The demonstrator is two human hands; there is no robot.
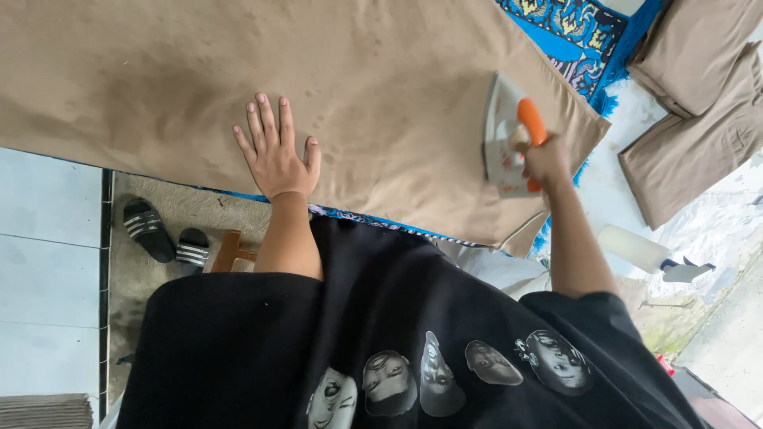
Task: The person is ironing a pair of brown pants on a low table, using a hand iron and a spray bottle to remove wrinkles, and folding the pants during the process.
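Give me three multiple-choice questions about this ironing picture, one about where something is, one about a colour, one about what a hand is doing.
1. Where is the spray bottle?
A. On the cloth
B. On the floor past the cloth's edge
C. In a hand

2. What colour is the iron handle?
A. Orange
B. Green
C. Black

3. What is the left hand doing?
A. Gripping the iron
B. Holding a sandal
C. Lying flat, fingers spread, on the cloth

Answers: 1 B, it lies off the cloth. 2 A, the right hand grips an orange handle. 3 C, palm down on fabric.

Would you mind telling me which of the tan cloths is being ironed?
The big tan cloth spread flat under the iron and both hands; the other tan pieces lie folded at the upper right, untouched.
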